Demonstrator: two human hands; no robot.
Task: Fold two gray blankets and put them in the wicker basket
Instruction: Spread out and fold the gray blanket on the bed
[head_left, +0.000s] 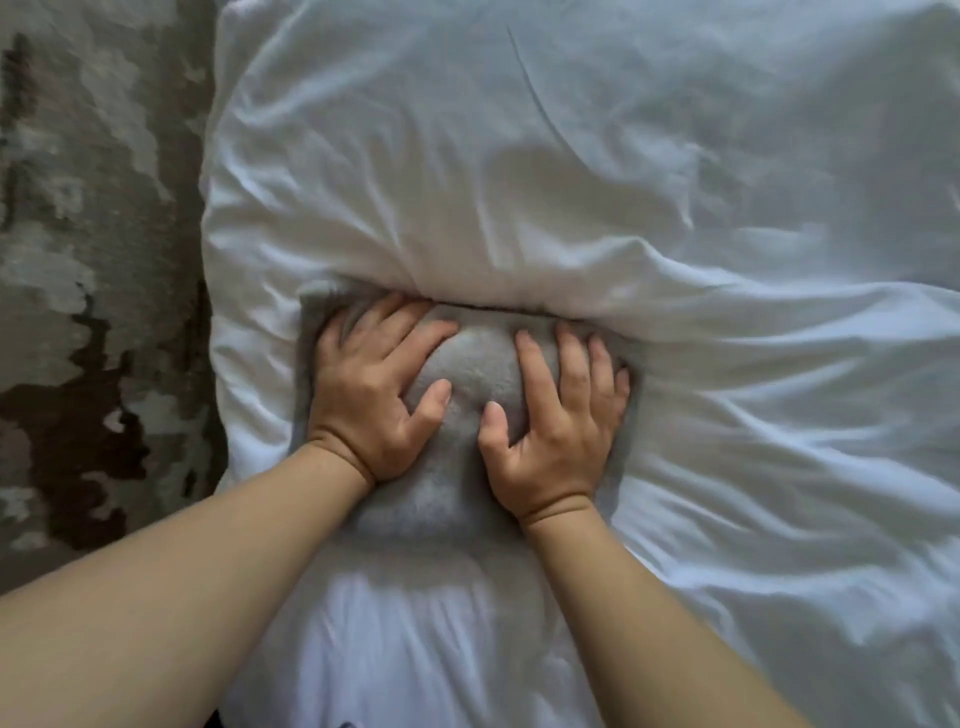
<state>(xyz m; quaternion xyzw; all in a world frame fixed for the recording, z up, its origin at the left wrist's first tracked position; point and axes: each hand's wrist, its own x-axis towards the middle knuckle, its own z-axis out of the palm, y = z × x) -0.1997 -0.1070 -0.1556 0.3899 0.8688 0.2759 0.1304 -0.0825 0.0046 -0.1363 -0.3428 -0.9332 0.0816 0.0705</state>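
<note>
Gray blanket (470, 364) beneath spread left hand (366, 400) and right hand (558, 426)

The bed (779, 545) is covered in rumpled white bedding, and a thick, puffed duvet (467, 182) is bunched across its far part. A small folded gray blanket (467, 364) is laid on the bedding near the left edge, its far side touching the duvet's fold. A mottled gray and brown rug (78, 260) is seen beside the bed.

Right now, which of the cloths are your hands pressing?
The gray blanket: small, fuzzy, under the left hand and right hand, unlike the wrinkled white duvet surrounding it.
</note>
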